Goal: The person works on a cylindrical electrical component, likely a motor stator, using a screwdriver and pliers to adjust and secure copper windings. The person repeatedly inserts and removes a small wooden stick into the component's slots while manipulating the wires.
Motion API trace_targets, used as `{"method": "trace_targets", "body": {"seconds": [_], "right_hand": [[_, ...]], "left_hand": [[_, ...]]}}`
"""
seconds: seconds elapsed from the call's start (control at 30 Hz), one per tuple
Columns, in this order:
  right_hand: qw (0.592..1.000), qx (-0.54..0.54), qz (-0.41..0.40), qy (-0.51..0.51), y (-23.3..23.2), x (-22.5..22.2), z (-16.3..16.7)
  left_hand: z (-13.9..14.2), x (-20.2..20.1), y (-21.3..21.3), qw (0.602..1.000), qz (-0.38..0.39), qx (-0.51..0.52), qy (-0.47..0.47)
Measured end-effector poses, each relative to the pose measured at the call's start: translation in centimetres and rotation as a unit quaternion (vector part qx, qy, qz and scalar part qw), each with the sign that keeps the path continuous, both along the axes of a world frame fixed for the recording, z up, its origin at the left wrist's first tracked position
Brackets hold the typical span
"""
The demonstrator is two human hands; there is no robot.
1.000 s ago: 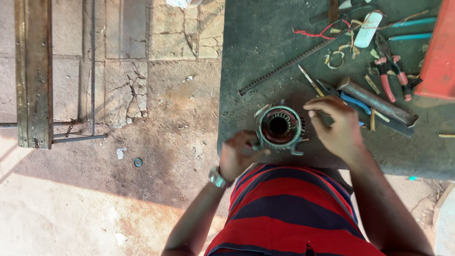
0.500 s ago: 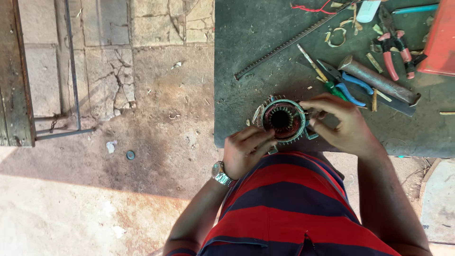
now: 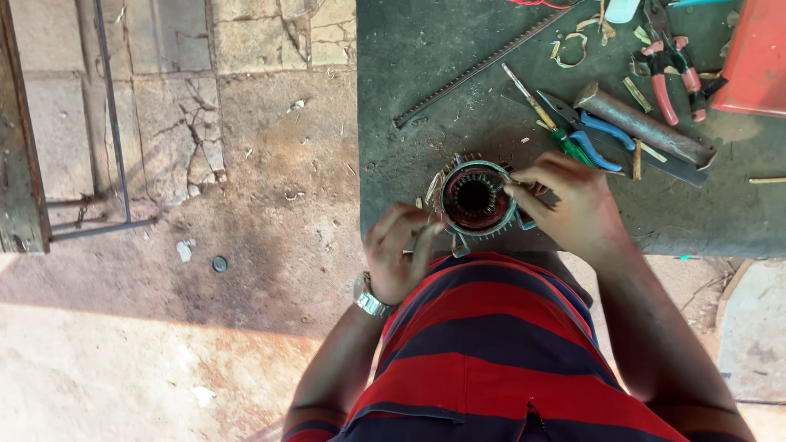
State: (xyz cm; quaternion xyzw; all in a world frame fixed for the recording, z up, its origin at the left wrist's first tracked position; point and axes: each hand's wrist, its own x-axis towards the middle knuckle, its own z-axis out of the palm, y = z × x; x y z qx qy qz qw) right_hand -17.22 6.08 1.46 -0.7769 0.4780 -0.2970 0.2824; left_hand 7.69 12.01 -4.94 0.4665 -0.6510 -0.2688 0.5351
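Cracked stone paving and bare dirt (image 3: 246, 164) fill the left of the view, with a dark, stained workbench (image 3: 426, 74) taking up the upper right and a metal frame (image 3: 106, 123) standing at the far left. Near the bench's front edge sits a round motor stator (image 3: 476, 199), a ring of metal with a toothed bore, open and hollow inside. The right hand (image 3: 573, 205) rests against its right rim, fingertips pinched on something small at the ring's edge; what it is cannot be made out. The left hand (image 3: 401, 250), a wristwatch (image 3: 370, 299) on its wrist, curls loosely at the stator's lower left, fingers bent and touching its side. Behind the stator lie blue-handled pliers (image 3: 594, 139), a green-handled screwdriver (image 3: 548, 119), a metal pipe (image 3: 643, 127), red-handled pliers (image 3: 671, 69) and a long toothed bar (image 3: 483, 65). A red box (image 3: 757, 57) sits at the bench's top right corner, its contents out of sight.
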Motion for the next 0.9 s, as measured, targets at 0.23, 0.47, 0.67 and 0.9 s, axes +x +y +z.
{"method": "trace_targets", "body": {"seconds": [0.23,0.47,0.67,0.9], "right_hand": [[0.986,-0.129,0.077,0.069,-1.5,-0.3,2.0],[0.965,-0.179,0.156,0.113,-3.4,-0.9,3.4],[0.955,-0.246,0.163,0.02,-4.9,-7.6,7.4],[0.978,-0.125,0.136,0.093,-8.4,-13.4,8.0]], "left_hand": [[3.1,-1.3,0.3,0.989,-0.008,0.049,-0.141],[4.7,-5.0,-0.1,0.967,0.028,0.172,-0.184],[4.0,-4.9,0.2,0.961,0.047,0.176,-0.209],[3.3,-2.9,0.8,0.993,-0.024,0.112,-0.033]]}}
